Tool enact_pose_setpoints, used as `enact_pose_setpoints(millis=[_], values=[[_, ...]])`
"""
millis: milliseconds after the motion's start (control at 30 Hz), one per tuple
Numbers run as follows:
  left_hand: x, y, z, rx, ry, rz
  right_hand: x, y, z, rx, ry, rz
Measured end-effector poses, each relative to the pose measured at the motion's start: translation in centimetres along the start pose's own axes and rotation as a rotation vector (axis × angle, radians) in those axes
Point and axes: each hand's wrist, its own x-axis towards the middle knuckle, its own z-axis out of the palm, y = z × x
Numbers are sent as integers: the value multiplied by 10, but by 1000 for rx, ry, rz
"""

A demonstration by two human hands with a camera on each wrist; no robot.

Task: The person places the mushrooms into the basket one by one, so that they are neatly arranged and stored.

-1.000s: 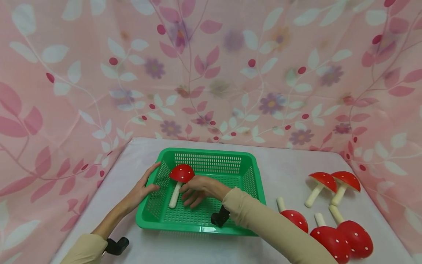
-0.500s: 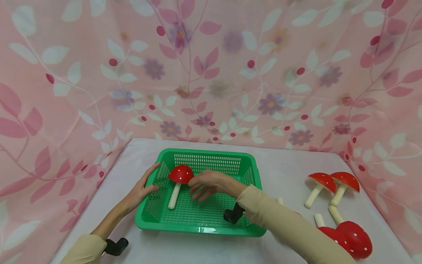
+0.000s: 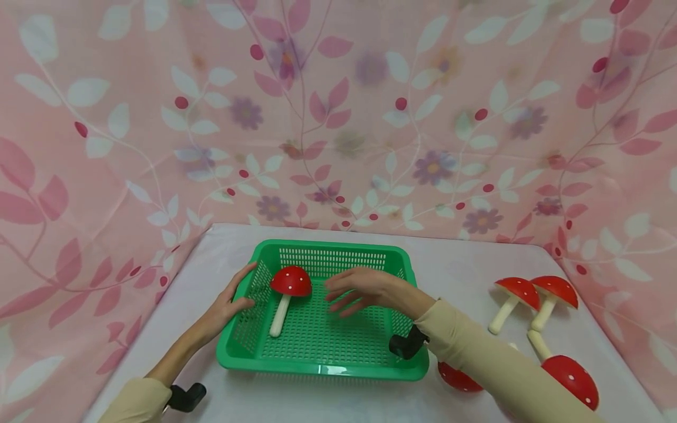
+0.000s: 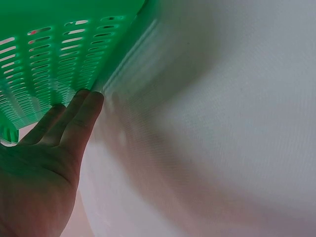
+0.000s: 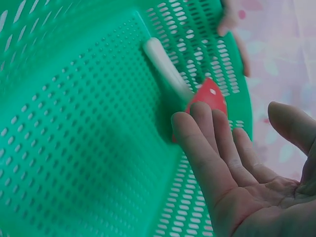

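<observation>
A green plastic basket (image 3: 328,371) with slotted walls stands on the table. In it, towards the left, lies a toy mushroom (image 3: 291,282) with a white-dotted red cap and a pale stem. My left hand (image 3: 224,311) holds the basket's left side, its thumb over the rim; in the left wrist view several fingers (image 4: 79,128) lie along the outer wall. Over the basket's right half hovers my right hand (image 3: 365,288), fingers spread and holding nothing. In the right wrist view its fingers overlap the mushroom's red cap (image 5: 210,96).
More toy mushrooms lie on the white cloth to the right: two at the back (image 3: 518,291), another nearer the front (image 3: 572,379), and a red cap (image 3: 459,377) partly behind my right sleeve. A pink floral curtain (image 3: 338,117) rises behind and beside the table.
My right hand has drawn away from the mushroom in the basket, moving to the right. The mushroom stays where it lay, and my left hand keeps its place on the basket.
</observation>
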Motion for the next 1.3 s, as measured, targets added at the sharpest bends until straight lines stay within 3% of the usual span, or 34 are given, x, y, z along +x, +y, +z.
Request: enact_pose_setpoints(millis=[300,600,900,1300], values=[[-1,0,1,7,12,-17,-30,-4,-38,36,27,-50],[0,2,0,21,15,-13,-63,4,-85,13,129,-38],[1,0,0,18,17,-28,-85,32,-119,-23,190,-9],[1,2,1,18,15,-23,-110,89,-147,-190,309,60]])
